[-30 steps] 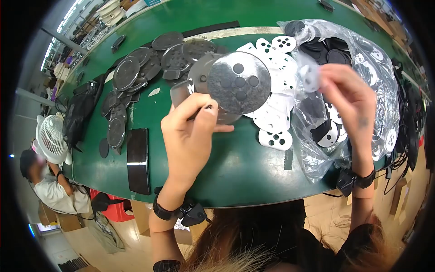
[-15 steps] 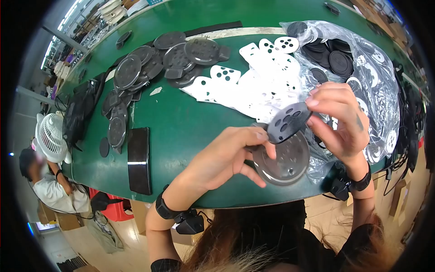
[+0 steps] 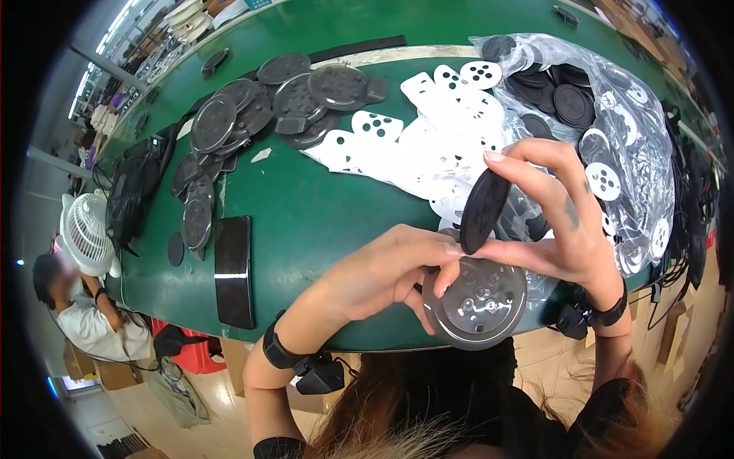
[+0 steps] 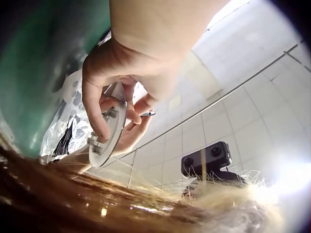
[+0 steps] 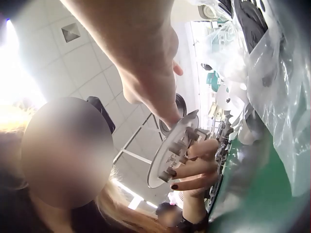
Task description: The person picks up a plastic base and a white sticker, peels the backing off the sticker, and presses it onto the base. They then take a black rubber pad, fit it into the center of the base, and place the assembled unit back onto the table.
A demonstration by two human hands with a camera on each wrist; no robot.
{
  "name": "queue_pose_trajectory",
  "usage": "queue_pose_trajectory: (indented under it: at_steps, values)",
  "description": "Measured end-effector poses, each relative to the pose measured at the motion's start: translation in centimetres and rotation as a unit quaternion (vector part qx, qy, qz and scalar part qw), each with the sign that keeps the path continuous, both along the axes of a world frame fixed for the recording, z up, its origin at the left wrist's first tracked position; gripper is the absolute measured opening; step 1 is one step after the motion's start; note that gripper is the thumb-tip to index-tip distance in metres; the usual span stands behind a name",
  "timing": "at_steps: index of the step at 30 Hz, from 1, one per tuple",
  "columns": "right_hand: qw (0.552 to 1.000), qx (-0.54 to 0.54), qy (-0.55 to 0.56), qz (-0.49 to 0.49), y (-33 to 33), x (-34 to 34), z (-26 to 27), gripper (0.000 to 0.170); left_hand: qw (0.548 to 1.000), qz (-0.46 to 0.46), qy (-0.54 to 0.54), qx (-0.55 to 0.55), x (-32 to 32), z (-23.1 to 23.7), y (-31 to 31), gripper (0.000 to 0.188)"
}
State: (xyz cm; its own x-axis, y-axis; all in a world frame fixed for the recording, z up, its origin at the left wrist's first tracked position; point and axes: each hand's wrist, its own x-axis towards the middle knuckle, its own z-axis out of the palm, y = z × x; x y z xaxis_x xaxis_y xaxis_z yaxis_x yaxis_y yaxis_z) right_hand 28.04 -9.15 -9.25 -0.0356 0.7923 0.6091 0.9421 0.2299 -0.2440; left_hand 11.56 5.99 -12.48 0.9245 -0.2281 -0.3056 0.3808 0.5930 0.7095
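Before the person's body, the left hand [image 3: 390, 268] grips a translucent grey round plastic cover [image 3: 478, 310] by its edge. Pegs stand out on one face of this cover [image 4: 114, 131] in the left wrist view. The right hand [image 3: 566, 210] pinches a black round pad [image 3: 485, 212] between thumb and fingers, tilted nearly edge-on just above the cover. Its lower edge is close to the left thumb. In the right wrist view, the left fingers [image 5: 199, 167] lie on the pegged side of the cover, and the pad is partly hidden behind the right hand.
White plates with holes [image 3: 413, 149] are heaped mid-table. To their right lies a clear plastic bag [image 3: 650, 168] with black pads [image 3: 573, 105] and white plates. More grey covers [image 3: 294, 99] pile at left, near a dark phone-like slab [image 3: 233, 271]. Another person [image 3: 95, 317] sits far left.
The left hand has carried the cover from over the white plates toward the near right edge. The right hand, earlier with a blurred pale piece, now holds a black pad, since turned edge-on.
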Motion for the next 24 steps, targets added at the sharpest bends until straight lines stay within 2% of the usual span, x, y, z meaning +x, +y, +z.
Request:
queue_pose_trajectory:
  at_steps: [4, 6, 7, 8, 9, 10, 11, 12, 13, 14, 16, 18, 21, 23, 24]
  values:
    - [0.998, 0.032, 0.039, -0.025, 0.0, 0.2, -0.1, 0.062, 0.998, 0.029, 0.001, 0.057, 0.1, 1.6, -0.8, 0.035]
    - [0.995, 0.041, 0.072, -0.051, -0.1, 1.2, 0.0, 0.058, 0.969, 0.134, -0.006, 0.208, 0.1, 2.3, -1.4, 0.033]
    - [0.984, 0.033, 0.167, -0.051, -0.2, 1.6, -0.4, 0.057, 0.953, 0.132, -0.052, 0.267, -0.1, 2.0, -1.0, 0.029]
    - [0.964, 0.026, 0.259, -0.050, -0.2, 1.7, -0.7, 0.056, 0.953, 0.133, -0.052, 0.267, -0.1, 2.0, -0.9, 0.029]
    - [0.919, 0.034, 0.392, -0.020, -0.1, 1.5, -0.7, 0.049, 0.906, 0.196, -0.092, 0.363, -0.1, 1.9, -0.9, 0.026]
    - [0.920, 0.034, 0.391, -0.019, -0.1, 1.7, -0.7, 0.049, 0.844, 0.257, -0.129, 0.453, -0.2, 1.9, -0.9, 0.025]
    - [0.882, 0.002, 0.472, 0.004, -0.3, 2.0, -0.7, 0.045, 0.875, 0.273, -0.097, 0.387, -0.3, 2.3, -1.1, 0.025]
    - [0.835, -0.029, 0.549, 0.027, -0.5, 2.2, -0.7, 0.041, 0.875, 0.274, -0.097, 0.387, -0.4, 2.5, -1.2, 0.025]
    - [0.809, -0.069, 0.582, 0.043, -0.6, 2.2, -0.5, 0.036, 0.877, 0.292, -0.082, 0.372, -0.5, 2.7, -1.3, 0.027]
    - [0.809, -0.069, 0.582, 0.043, -0.6, 2.2, -0.6, 0.036, 0.879, 0.310, -0.066, 0.357, -0.5, 2.7, -1.3, 0.031]
    - [0.741, -0.086, 0.661, 0.079, -0.6, 2.2, -0.9, 0.031, 0.890, 0.306, -0.086, 0.328, -0.4, 1.9, -1.4, 0.033]
    - [0.734, -0.084, 0.668, 0.092, -0.5, 2.0, -1.1, 0.028, 0.899, 0.302, -0.105, 0.298, -0.2, 1.6, -1.6, 0.036]
    - [0.746, -0.085, 0.655, 0.078, -0.3, 1.7, -1.1, 0.027, 0.883, 0.319, -0.134, 0.317, 0.0, 1.5, -1.8, 0.037]
    - [0.812, -0.062, 0.579, 0.023, -0.4, 1.5, -1.2, 0.023, 0.900, 0.343, -0.150, 0.222, 0.0, 1.5, -1.9, 0.034]
    - [0.812, -0.062, 0.579, 0.023, -0.3, 1.3, -1.2, 0.023, 0.900, 0.343, -0.150, 0.222, -0.1, 1.5, -2.1, 0.034]
